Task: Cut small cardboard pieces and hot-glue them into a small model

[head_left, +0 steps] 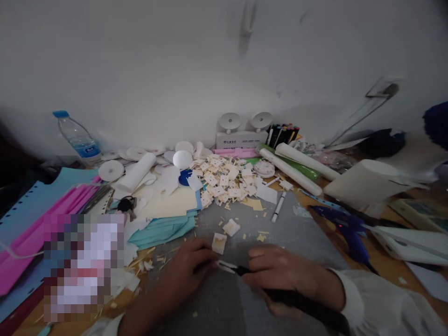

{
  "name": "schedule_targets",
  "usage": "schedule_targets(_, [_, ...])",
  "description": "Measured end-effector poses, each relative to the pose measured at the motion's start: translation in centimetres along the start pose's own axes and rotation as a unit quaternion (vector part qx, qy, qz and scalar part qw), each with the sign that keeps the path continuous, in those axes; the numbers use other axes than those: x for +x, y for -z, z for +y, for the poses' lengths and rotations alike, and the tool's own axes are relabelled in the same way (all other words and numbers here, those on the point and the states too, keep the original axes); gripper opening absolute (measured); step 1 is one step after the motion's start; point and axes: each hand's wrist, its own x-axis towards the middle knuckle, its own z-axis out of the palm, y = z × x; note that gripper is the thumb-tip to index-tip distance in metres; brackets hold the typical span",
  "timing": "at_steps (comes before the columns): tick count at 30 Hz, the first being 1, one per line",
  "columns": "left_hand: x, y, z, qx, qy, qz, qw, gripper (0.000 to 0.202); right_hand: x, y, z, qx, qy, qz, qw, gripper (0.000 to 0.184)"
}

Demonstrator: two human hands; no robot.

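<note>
My right hand is closed around a black-handled tool with a narrow silvery tip. Blur hides its exact kind. The tip points left and reaches the fingertips of my left hand, whose fingers are curled together. Whatever they may pinch is hidden. Just beyond those fingertips lies a small cream square piece with a yellowish patch. A second pale piece rests slightly farther back on the grey mat. Yellowish scraps are scattered around both hands.
A heap of cream pieces with small holes covers the mat's back. A white marker and blue glue gun lie to the right. Folded teal fabric, pink sheets and a water bottle occupy the left.
</note>
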Motion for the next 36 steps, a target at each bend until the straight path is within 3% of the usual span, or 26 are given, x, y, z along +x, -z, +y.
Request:
schedule_targets(3, [0.1,-0.1,-0.4,0.003,-0.004,0.002,1.000,0.014,0.2,0.5,0.5,-0.020,0.027,-0.033,0.999,0.020])
schedule_targets(13, [0.3,0.2,-0.1,0.003,0.016,-0.022,1.000,0.014,-0.8,-0.6,0.5,-0.026,-0.011,-0.034,0.999,0.019])
schedule_targets(16, [0.2,0.2,0.0,0.001,0.013,-0.023,1.000,0.014,-0.9,-1.2,0.5,0.002,-0.037,0.014,0.999,0.014])
schedule_targets(21, [0.2,0.3,-0.1,0.006,0.019,-0.017,1.000,0.015,-0.7,-1.4,0.3,0.055,-0.061,0.086,0.993,0.022])
schedule_targets(30, [0.2,0.1,-0.2,0.006,0.024,-0.018,1.000,0.014,-0.7,-1.3,0.3,0.027,-0.080,0.033,0.996,0.026])
schedule_targets(36, [0.0,0.1,-0.3,0.003,0.020,-0.012,1.000,0.016,-0.7,-1.4,0.4,0.030,-0.084,0.050,0.995,0.032])
